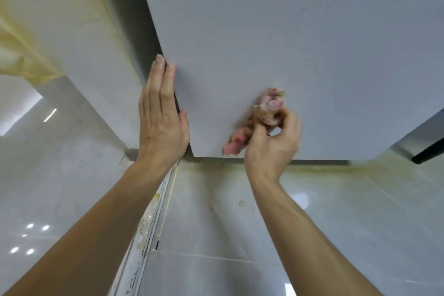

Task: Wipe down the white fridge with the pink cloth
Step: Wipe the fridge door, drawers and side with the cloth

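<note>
White fridge (276, 31) over glossy grey floor tiles (216, 223); left hand (162, 115) flat and spread, right hand (274, 142) clutching pink cloth (270, 103).

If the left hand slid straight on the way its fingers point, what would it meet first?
Nothing, as far as the view shows: the left hand lies flat along the white fridge door's left edge, fingers pointing up it. Depth beside that edge is unclear.

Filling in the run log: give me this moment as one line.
left hand: flat on fridge edge | right hand: pressing pink cloth on lower front | phase: wiping
</note>
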Tool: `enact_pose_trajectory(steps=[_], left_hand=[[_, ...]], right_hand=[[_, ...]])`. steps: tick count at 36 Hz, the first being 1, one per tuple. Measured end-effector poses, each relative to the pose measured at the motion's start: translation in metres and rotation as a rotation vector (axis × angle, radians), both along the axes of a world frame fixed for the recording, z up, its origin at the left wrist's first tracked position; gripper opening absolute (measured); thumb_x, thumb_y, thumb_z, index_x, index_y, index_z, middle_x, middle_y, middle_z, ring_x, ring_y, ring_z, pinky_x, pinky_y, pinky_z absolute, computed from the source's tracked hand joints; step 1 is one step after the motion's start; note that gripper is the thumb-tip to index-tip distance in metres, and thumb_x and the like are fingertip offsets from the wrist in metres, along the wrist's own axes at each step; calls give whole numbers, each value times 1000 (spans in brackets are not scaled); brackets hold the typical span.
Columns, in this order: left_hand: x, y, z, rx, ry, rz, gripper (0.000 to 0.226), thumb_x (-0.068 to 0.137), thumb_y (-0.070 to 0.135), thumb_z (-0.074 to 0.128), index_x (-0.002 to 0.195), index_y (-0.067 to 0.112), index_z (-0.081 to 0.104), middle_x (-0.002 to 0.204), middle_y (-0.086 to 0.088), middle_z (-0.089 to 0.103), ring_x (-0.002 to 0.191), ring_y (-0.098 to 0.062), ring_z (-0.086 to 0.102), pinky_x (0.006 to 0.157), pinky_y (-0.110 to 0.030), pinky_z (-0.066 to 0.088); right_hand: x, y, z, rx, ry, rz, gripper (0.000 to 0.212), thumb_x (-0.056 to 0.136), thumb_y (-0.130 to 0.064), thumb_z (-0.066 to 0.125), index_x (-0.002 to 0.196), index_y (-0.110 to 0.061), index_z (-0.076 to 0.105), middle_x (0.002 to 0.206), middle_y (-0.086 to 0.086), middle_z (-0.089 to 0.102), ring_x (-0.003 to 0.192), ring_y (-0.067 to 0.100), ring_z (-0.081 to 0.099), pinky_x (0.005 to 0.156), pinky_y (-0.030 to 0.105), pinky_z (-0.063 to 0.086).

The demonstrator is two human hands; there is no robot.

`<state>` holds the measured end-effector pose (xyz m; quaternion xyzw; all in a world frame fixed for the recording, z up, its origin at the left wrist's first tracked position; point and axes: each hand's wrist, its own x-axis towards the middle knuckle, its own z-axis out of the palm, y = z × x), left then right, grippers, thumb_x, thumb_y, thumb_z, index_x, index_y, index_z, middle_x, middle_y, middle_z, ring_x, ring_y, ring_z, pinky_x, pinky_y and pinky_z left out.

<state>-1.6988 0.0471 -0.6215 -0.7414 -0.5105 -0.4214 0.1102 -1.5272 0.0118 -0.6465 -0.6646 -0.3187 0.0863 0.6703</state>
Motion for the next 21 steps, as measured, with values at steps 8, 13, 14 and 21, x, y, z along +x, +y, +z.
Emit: enact_pose_trajectory(steps=[8,13,14,21], left_hand=[[-5,2,0,18,-14,-12,84,87,-13,62,161,0,26,171,-17,21,161,-28,19,129,-46,25],[-5,2,0,61,-40,13,85,82,-20,57,160,0,30,171,-16,25,160,-27,22,127,-45,28],[-5,2,2,66,-52,11,82,84,-17,56,160,-1,30,170,-17,25,160,-28,22,127,-46,28],[-15,7,5,74,-89,16,73,93,-8,57,160,0,30,170,-17,26,160,-27,24,127,-45,29]], right_hand=[[-39,7,8,15,-139,133,25,84,1,70,104,-14,75,92,-1,61,80,5,52,73,14,44],[-67,9,13,21,-218,234,37,76,8,72,103,-15,78,88,0,64,73,-4,53,68,3,37],[-73,11,12,18,-265,280,39,74,8,73,104,-16,78,87,-2,65,74,0,53,69,4,38],[-87,24,7,40,-556,464,29,80,-7,76,108,-13,79,87,3,63,75,23,61,59,37,53]])
